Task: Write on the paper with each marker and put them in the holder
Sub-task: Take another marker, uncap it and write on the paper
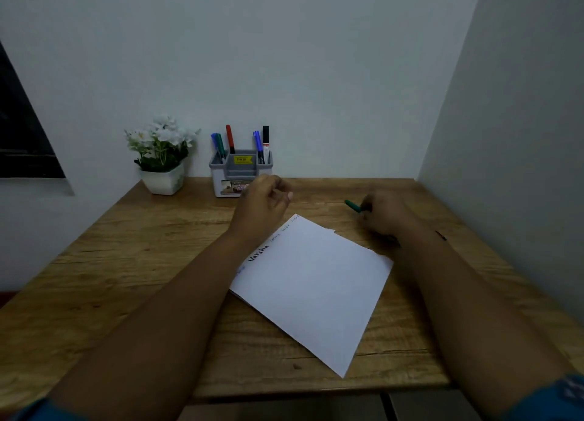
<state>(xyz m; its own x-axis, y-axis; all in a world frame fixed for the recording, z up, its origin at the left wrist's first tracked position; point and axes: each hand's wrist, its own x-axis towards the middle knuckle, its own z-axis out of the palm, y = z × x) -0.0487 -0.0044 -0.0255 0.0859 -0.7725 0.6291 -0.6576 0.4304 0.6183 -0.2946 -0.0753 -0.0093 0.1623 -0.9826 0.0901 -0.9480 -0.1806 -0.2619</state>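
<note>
A white sheet of paper (313, 285) lies tilted on the wooden desk, with several handwritten words along its upper left edge. My right hand (382, 215) grips a green marker (352, 206) above the desk just beyond the paper's far right edge; the marker's end points left. My left hand (262, 206) hovers loosely curled over the paper's far corner, in front of the holder, with nothing in it. The grey and white holder (238, 177) stands at the back of the desk with several markers upright in it: blue, green, red, blue, black.
A white pot of white artificial flowers (162, 158) stands left of the holder by the wall. The wooden desk (110, 262) ends at walls behind and to the right. A dark frame hangs on the left wall.
</note>
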